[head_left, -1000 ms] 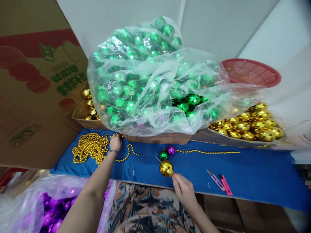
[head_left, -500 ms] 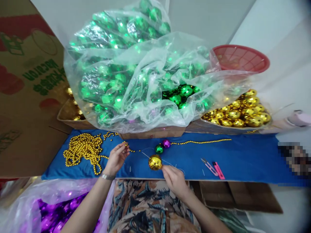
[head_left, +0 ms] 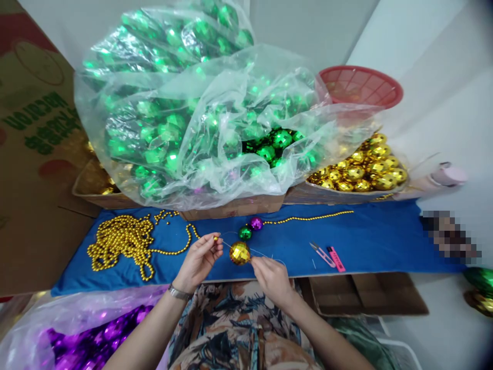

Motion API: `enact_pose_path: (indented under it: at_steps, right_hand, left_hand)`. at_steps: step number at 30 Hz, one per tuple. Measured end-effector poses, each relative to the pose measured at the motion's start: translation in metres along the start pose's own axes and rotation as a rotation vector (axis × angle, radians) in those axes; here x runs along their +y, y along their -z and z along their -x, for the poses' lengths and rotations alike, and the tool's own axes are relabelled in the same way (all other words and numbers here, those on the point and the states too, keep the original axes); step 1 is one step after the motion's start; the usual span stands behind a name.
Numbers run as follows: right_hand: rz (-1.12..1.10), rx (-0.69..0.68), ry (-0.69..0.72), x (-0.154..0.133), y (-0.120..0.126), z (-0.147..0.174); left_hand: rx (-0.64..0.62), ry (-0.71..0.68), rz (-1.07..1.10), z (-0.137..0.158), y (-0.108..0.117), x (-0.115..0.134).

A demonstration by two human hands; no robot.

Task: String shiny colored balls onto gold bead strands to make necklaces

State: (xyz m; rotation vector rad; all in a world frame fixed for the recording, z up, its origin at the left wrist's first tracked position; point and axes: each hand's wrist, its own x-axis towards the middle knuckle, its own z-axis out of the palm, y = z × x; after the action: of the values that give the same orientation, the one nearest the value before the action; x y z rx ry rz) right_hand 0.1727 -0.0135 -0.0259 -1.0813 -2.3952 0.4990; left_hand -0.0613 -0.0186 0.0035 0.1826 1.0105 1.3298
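My left hand (head_left: 201, 261) pinches the end of a gold bead strand (head_left: 181, 250) that trails left to a heap of gold beads (head_left: 120, 243) on the blue cloth (head_left: 370, 241). My right hand (head_left: 271, 275) holds a faceted gold ball (head_left: 239, 253) just right of the strand's end, with a thin thread or wire running through it. A green ball (head_left: 245, 233) and a purple ball (head_left: 256, 223) lie just beyond, joined to another gold bead strand (head_left: 311, 218) stretching right.
A clear bag of green balls (head_left: 200, 113) fills the back in a cardboard tray. Gold balls (head_left: 358, 172) and a red basket (head_left: 360, 85) sit at the right. Thread snips (head_left: 321, 254) lie beside a pink item (head_left: 336, 258). A bag of purple balls (head_left: 84, 341) sits lower left.
My left hand drew the strand end from the bead heap toward the gold ball. My right hand kept the gold ball. The view shifted, so everything slid left.
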Motion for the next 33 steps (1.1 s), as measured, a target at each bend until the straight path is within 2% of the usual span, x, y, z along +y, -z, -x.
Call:
enact_pose_path:
  at_steps: [12,18,21,26,30,33]
  right_hand:
    - [0.041,0.019,0.018,0.002,-0.001,0.001]
    - [0.062,0.020,0.022,0.000,0.001,0.002]
    - [0.024,0.026,-0.003,0.001,-0.008,-0.001]
    - [-0.038,0.045,-0.076,0.018,-0.038,0.000]
    - [-0.033,0.046,-0.088,0.034,-0.049,0.009]
    - [-0.036,0.051,-0.098,0.039,-0.051,0.013]
  left_hand:
    - [-0.017,-0.049,-0.004,0.002,0.000,-0.002]
    - [-0.030,-0.100,-0.122,0.003,0.000,-0.006]
    - [-0.029,-0.169,-0.257,0.002,-0.001,-0.016]
    - [-0.044,-0.349,-0.656,-0.004,-0.004,-0.037]
    - [-0.062,-0.299,-0.643,-0.010,-0.006,-0.048]
    - [-0.056,-0.320,-0.581,-0.012,-0.009,-0.050]
